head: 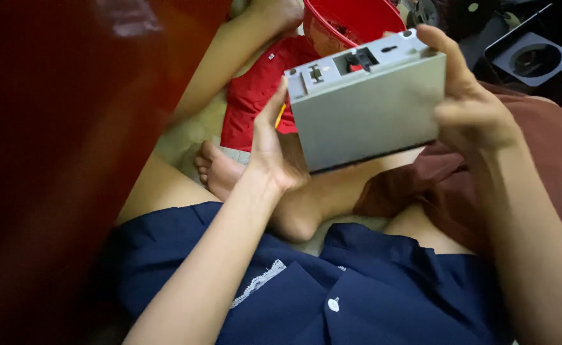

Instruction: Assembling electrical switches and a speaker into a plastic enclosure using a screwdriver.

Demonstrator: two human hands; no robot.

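I hold the flat grey metal box with sockets along its top edge (367, 108) up over my lap, between my two hands, its long edges free with open room below toward my bare foot (217, 171). My left hand (269, 144) presses flat against its left end, thumb pointing up, clamped on it. My right hand (466, 105) grips the right end, forefinger hooked over the top corner. Behind the box a red plastic basket (351, 22) sits close; I cannot make out its contents. A dark maroon cloth (447, 185) lies under my right wrist.
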